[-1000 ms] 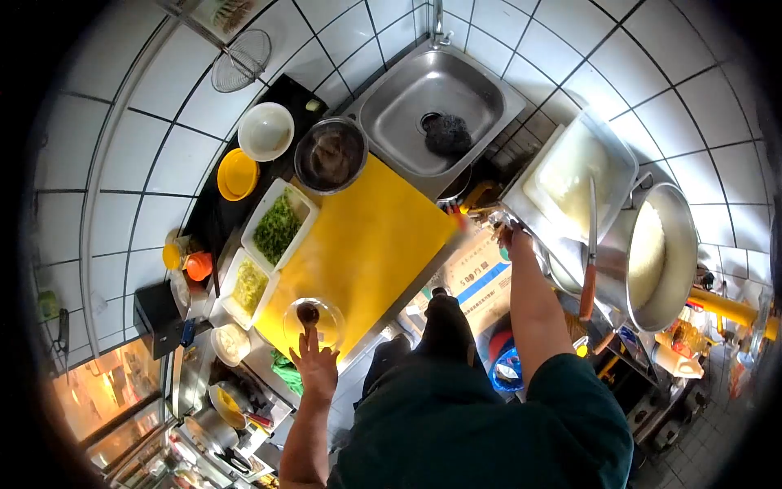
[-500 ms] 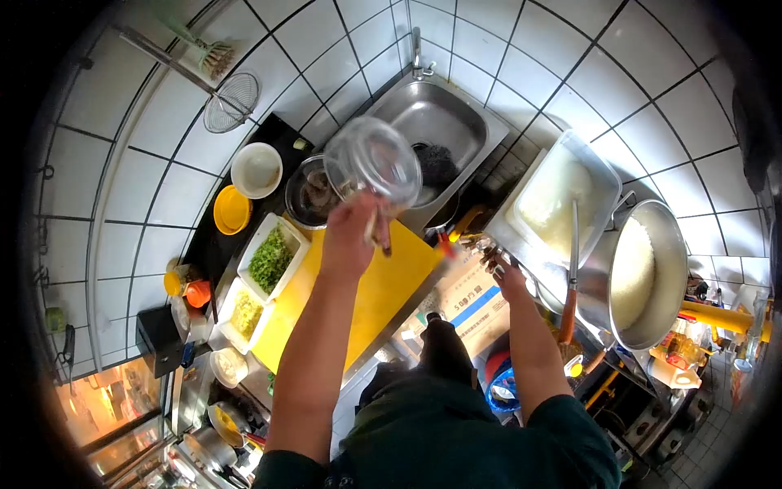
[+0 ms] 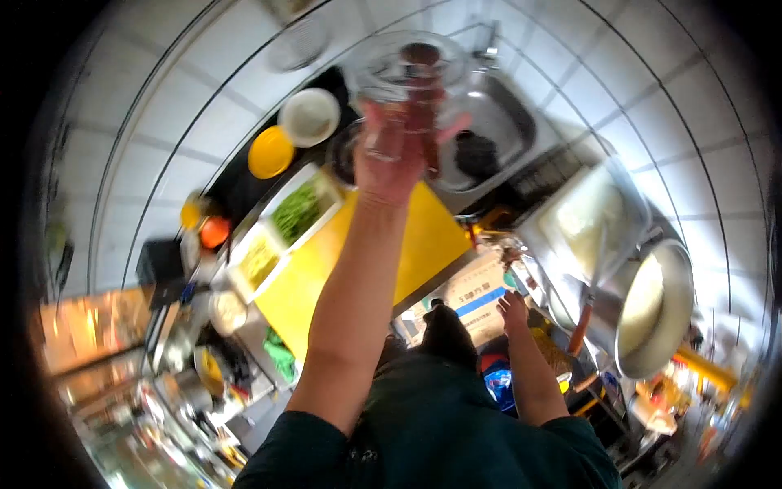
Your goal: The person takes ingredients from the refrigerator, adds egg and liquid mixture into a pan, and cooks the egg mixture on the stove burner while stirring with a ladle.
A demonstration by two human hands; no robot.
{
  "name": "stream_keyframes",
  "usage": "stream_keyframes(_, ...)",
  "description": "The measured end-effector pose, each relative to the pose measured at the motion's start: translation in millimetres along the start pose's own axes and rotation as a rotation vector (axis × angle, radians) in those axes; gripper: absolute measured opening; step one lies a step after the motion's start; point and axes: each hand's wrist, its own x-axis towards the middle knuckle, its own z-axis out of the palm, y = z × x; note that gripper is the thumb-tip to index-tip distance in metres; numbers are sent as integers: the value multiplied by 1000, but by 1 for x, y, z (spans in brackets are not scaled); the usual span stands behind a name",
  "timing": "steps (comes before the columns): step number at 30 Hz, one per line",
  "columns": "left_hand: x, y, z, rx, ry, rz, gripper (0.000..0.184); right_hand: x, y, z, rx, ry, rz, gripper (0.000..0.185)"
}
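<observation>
My left hand (image 3: 391, 159) is raised over the far end of the yellow cutting board (image 3: 326, 277), its fingers around a clear round bowl (image 3: 371, 69). Something dark brown shows through or against the bowl; blur hides what it is. Behind that hand, a steel bowl (image 3: 340, 155) is mostly covered. Down at my right side, my right hand (image 3: 511, 311) hangs with fingers apart and nothing in it, beside a cardboard box (image 3: 476, 303). White trays of chopped greens (image 3: 297, 213) and pale yellow shreds (image 3: 257, 262) stand along the board's left edge.
A steel sink (image 3: 521, 122) with a dark scrubber (image 3: 476, 155) lies beyond the board. To the right are a translucent tub (image 3: 586, 212) and a large steel pot (image 3: 688, 326) with pale contents. A white bowl (image 3: 309, 116) and yellow bowl (image 3: 271, 152) sit far left.
My left hand has lifted the clear bowl up and to the right, turning its palm upward. My right hand has drawn back toward my body. The view has shifted and blurred.
</observation>
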Motion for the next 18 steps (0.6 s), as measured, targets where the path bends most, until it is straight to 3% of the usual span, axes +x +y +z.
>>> stream_keyframes(2,-40,20,3,109,108,-57,59,-14,12,11,-86,-96,43,59)
stream_keyframes(5,-145,58,-17,776,239,-41,30,-26,28,40,-341,-167,-41,60)
stream_keyframes(6,-173,68,6,1023,352,-198,26,-28,29,51,-408,-194,-62,58)
stream_keyframes(7,-198,77,31,1260,462,-371,22,-28,32,54,-351,-286,-94,44)
stream_keyframes(8,-223,85,46,1516,478,-496,35,-78,-1,92,-614,-225,-124,29)
stream_keyframes(9,-251,92,46,1617,519,-543,41,-82,-5,101,-677,-313,-54,24)
stream_keyframes(11,-309,104,47,1810,598,-657,55,-102,-17,123,-794,-491,39,25)
stream_keyframes(12,-335,109,43,1735,715,-654,46,-121,-21,140,-852,-582,62,29)
stream_keyframes(14,-407,122,-1,2090,611,-647,26,-143,-14,167,-898,-746,91,29)
stream_keyframes(16,-447,128,-23,2359,592,-737,23,-176,-20,210,-1010,-930,-46,31)
stream_keyframes(18,-465,131,-36,2575,496,-823,23,-176,9,246,-1051,-1006,-436,26)
